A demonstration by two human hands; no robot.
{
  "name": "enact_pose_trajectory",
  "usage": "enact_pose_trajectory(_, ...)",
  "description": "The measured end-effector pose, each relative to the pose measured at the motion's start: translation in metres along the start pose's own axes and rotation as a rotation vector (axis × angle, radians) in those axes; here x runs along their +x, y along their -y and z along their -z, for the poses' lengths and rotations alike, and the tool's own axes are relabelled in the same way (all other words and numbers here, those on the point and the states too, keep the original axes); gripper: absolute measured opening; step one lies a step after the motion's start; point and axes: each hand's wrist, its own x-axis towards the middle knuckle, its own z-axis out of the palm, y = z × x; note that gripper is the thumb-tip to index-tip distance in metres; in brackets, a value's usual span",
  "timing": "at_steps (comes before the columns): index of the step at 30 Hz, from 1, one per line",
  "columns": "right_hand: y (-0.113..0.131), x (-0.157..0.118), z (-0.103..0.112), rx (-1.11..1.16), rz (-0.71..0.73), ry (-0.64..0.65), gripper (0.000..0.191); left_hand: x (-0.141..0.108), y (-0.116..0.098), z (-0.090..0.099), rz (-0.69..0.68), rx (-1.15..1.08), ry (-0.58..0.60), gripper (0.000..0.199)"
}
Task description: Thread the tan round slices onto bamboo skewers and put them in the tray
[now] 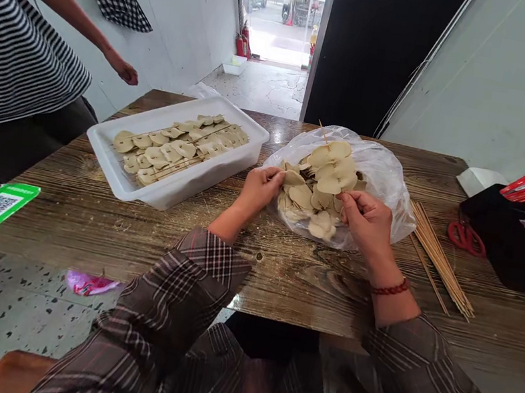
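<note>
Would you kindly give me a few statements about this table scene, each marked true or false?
1. The white tray stands to the left of the plastic bag. True.
2. The red scissors lie inside the white tray. False: they lie on the table, beside the black box.
3. The left hand and the right hand are both at the pale slices in the plastic bag. True.
4. The bracelet is on the left wrist. False: it is on the right wrist.
5. The bundle of bare sticks lies to the right of the plastic bag. True.
</note>
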Motion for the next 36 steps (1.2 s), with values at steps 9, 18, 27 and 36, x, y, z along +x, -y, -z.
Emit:
enact_pose_trajectory(9, 0.005, -0.004, 0.001, -0.066, 0.07, 0.254, 0.029, 0.005, 0.0, 0.009, 0.24, -0.475, -0.119, 0.021)
enact_pose_trajectory(18, 0.008, -0.005, 0.003, -0.166, 0.083, 0.398, 0.031, 0.009, 0.002, 0.016, 0.169, -0.427, -0.229, 0.013)
enact_pose_trajectory(27, 0.007, -0.004, 0.004, -0.219, 0.106, 0.437, 0.032, 0.012, -0.001, 0.02, 0.137, -0.42, -0.323, 0.012)
enact_pose_trajectory(36, 0.003, -0.004, 0.003, -0.236, 0.118, 0.451, 0.031, 0.01, -0.004, 0.019, 0.131, -0.416, -0.314, 0.01)
